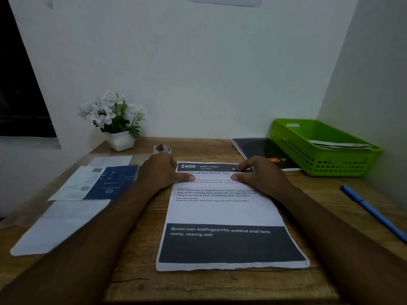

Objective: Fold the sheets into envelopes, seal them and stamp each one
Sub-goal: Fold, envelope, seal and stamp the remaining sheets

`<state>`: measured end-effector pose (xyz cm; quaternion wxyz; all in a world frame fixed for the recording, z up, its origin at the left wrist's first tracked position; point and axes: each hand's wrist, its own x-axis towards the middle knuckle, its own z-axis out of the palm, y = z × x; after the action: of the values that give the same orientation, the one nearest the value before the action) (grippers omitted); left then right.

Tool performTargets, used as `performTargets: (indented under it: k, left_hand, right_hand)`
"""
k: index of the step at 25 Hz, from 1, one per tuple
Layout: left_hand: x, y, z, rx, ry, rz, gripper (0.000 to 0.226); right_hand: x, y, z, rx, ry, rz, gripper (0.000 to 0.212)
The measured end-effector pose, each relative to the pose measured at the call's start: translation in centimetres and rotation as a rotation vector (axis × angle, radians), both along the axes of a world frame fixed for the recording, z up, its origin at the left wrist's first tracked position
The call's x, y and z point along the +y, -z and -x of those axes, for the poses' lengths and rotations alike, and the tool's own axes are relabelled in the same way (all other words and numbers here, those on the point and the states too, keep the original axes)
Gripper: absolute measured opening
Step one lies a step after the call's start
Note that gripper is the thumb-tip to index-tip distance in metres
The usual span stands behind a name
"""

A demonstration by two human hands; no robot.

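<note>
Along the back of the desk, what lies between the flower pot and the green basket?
Head view: a small roll, apparently tape, near the flower pot, then bare wood, then a dark notebook lying beside the green basket.

The printed sheet (222, 214) lies centred on the desk (136, 271) near its front edge. Papers (72, 205) lie along the left edge, a flowerpot (121, 140) at the back-left corner, a notebook (257, 150) and basket (330, 159) back-right, and a pen (372, 211) along the right edge.

sheet (222, 213): matt paper | desk (220, 282): grained wood | basket (343, 166): perforated green plastic
</note>
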<state>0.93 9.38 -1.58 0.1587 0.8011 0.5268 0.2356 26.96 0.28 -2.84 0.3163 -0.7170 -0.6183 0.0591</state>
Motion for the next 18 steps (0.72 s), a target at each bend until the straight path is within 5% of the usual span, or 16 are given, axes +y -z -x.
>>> performTargets:
  k: [6, 18]
  left_hand:
    - [-0.7, -0.3, 0.1, -0.062, 0.073, 0.085, 0.037]
    - [-0.2, -0.8, 0.8, -0.135, 0.203, 0.061, 0.036]
  right_hand:
    - [-0.1, 0.0, 0.1, 0.020, 0.003, -0.008, 0.040]
    - [-0.2, 0.5, -1.5, 0.112, 0.081, -0.226, 0.057]
